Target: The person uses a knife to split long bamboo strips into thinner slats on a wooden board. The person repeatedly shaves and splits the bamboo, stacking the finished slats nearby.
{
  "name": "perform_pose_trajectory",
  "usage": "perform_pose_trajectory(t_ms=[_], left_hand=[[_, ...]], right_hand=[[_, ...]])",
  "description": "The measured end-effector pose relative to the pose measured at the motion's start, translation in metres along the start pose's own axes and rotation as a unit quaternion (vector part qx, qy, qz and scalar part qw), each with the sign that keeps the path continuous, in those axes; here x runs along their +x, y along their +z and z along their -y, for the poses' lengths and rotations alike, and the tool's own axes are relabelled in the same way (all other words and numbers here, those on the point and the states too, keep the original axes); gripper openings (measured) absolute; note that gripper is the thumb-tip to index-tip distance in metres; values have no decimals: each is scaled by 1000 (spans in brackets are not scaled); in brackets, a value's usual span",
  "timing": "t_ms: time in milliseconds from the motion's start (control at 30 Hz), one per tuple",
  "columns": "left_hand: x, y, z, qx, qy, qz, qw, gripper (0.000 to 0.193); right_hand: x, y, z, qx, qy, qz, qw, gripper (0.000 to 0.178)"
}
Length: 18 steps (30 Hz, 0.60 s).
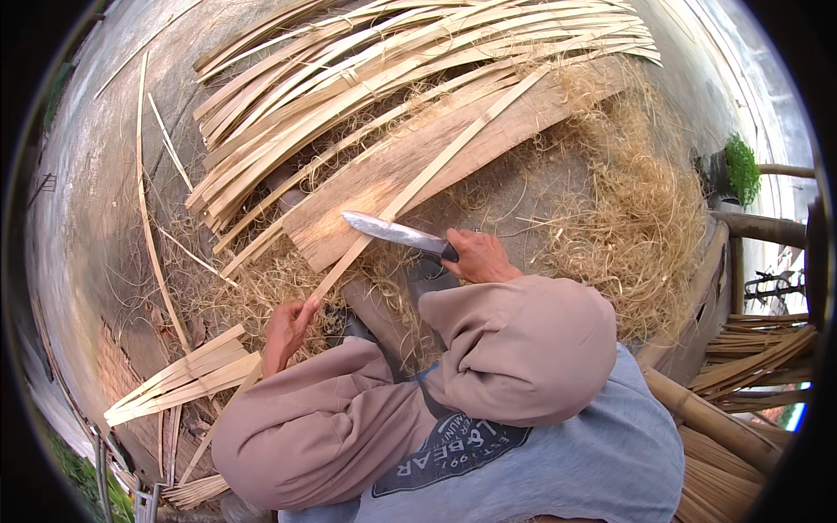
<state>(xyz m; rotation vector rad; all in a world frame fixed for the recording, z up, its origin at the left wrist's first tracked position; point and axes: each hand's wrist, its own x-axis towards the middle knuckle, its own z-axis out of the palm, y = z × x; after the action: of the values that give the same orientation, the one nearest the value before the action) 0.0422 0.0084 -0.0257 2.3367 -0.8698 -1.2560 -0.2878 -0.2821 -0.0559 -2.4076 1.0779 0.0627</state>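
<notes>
My right hand (479,257) is wrapped round the dark handle of a knife (394,232). Its broad blade points left and lies across a long pale bamboo strip (471,131). Closer to me, my left hand (290,329) pinches the same strip near its lower end. The strip runs up and to the right over a flat wooden board (514,131), which is set at a slant in front of my knees. Whether the blade's edge bites into the strip cannot be made out.
Many split bamboo strips (349,87) lie in a pile beyond the board. Curly shavings (628,227) heap up at the right. A small bundle of strips (187,379) rests at the lower left. Bamboo poles (715,418) and a green plant (741,170) stand at the right.
</notes>
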Motion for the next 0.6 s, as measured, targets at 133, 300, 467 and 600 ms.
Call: perform_pose_trajectory(t_ms=[133,300,467,600], left_hand=[[-44,-37,48,-91,-57,45,993,53],[-65,-50,61,-125,-110,64,984,47],[-98,-89,59,-192,-192,130,954,46],[-103,-94,58,-234,-223,149,934,44]], right_hand=[[39,-40,-106,7,192,-139,972,33],[66,-69,-113,9,172,-134,976,36],[54,-55,-128,84,229,-171,955,32],[66,-89,-146,36,244,-168,954,34]])
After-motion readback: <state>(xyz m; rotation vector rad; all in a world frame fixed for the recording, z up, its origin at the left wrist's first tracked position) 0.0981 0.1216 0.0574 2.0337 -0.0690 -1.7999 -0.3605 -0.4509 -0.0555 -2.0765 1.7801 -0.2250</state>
